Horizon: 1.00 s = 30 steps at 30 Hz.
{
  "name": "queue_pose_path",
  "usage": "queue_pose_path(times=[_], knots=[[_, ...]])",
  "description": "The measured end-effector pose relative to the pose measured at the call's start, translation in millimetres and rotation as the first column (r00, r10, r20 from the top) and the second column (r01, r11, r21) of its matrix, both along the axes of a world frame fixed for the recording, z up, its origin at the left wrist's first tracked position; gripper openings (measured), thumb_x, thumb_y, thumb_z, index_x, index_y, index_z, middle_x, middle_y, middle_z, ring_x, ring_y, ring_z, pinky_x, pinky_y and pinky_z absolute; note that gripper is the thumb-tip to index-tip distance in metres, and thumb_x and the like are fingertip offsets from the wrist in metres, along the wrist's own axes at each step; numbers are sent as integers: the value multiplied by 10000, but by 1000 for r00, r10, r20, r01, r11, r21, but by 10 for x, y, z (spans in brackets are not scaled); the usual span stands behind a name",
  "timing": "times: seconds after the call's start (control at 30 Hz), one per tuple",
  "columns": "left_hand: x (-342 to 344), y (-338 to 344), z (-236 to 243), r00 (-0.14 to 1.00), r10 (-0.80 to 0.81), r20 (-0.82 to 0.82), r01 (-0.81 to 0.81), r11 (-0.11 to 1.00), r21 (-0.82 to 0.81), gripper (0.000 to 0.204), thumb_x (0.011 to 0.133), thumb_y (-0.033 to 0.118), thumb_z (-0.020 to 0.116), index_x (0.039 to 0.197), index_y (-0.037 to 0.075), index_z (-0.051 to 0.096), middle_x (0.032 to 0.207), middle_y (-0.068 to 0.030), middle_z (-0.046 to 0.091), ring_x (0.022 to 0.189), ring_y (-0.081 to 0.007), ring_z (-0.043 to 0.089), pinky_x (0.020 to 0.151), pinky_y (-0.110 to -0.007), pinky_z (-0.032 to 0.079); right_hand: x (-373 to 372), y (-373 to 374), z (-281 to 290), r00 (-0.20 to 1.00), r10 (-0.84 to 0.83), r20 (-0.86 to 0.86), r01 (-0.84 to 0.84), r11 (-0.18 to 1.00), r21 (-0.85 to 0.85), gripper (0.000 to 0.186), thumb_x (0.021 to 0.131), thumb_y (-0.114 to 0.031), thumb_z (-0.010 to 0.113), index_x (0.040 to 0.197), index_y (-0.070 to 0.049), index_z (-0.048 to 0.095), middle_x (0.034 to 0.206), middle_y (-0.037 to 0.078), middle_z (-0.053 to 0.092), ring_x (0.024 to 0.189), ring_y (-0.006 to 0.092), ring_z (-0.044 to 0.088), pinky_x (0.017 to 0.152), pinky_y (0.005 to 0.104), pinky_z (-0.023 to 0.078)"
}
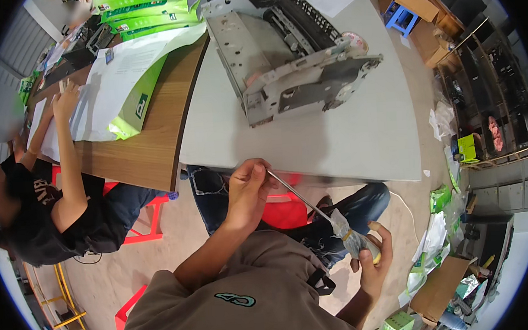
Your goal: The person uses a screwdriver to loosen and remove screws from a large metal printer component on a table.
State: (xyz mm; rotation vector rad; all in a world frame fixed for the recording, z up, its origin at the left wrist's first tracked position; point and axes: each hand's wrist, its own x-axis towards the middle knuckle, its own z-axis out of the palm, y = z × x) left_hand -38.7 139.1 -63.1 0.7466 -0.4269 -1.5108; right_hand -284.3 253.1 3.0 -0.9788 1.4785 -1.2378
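Note:
My right hand [374, 260] is closed round the handle of what looks like a screwdriver [302, 198]. Clear, crinkled plastic seems to wrap the handle, with a yellowish part at its end. The long thin metal shaft slants up to the left, where my left hand [246, 193] pinches its tip between thumb and fingers. Both hands are above my lap, just short of the table's near edge. Beyond them, a grey metal machine frame [260, 95] with black rollers and gears stands on the light grey table [371, 140], touched by neither hand.
A roll of tape [355, 41] lies behind the frame. At left, a brown wooden table [152, 120] bears green-and-white packages [134, 112] and papers; another person [61, 201] sits there. Boxes, a blue stool [401, 18] and green wrappers line the floor at right.

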Motion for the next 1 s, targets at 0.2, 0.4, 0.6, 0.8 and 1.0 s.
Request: queue_pose_path(times=[0.2, 0.4, 0.6, 0.8, 1.0], knots=[[-47, 61, -110, 983, -39, -179, 25, 997, -79, 241, 926, 362, 631, 984, 133, 577, 950, 27, 581, 812, -119, 564, 805, -301, 500, -67, 142, -294, 998, 45, 48, -43, 998, -53, 680, 806, -367, 743, 1292, 10, 452, 797, 92, 578, 550, 89, 501, 453, 201, 377], [-120, 57, -61, 973, -66, -223, 35, 990, -139, 267, 906, 409, 646, 994, 170, 569, 940, 56, 541, 871, -120, 508, 784, -277, 446, -181, 52, -399, 990, 113, 82, -106, 991, -80, 691, 825, -405, 734, 1274, 30, 440, 805, 108, 583, 529, 101, 508, 454, 211, 382], [-205, -26, 6, 982, 21, -188, -52, 985, -162, 273, 909, 433, 628, 994, 183, 558, 928, 61, 494, 858, -114, 457, 760, -270, 411, -121, -100, -548, 991, 104, 88, -88, 982, -169, 704, 870, -493, 678, 1271, 26, 421, 717, 58, 524, 460, 89, 460, 388, 213, 306], [-149, -130, 104, 986, 27, -166, -61, 978, -201, 261, 915, 424, 614, 993, 182, 560, 919, 57, 495, 823, -106, 450, 681, -248, 397, 106, -164, -565, 773, -46, 633, -112, 972, 208, 476, 964, -390, 560, 1190, 24, 490, 748, 109, 570, 434, 83, 366, 401, 217, 279], [-95, -241, 138, 998, 42, -43, -48, 988, -144, 282, 912, 433, 612, 979, 162, 574, 902, 61, 489, 749, -92, 426, 608, -222, 374, 179, -179, -621, 803, 33, 594, -161, 973, 163, 519, 941, -427, 591, 1183, 21, 492, 773, 103, 570, 447, 87, 399, 401, 219, 292]])
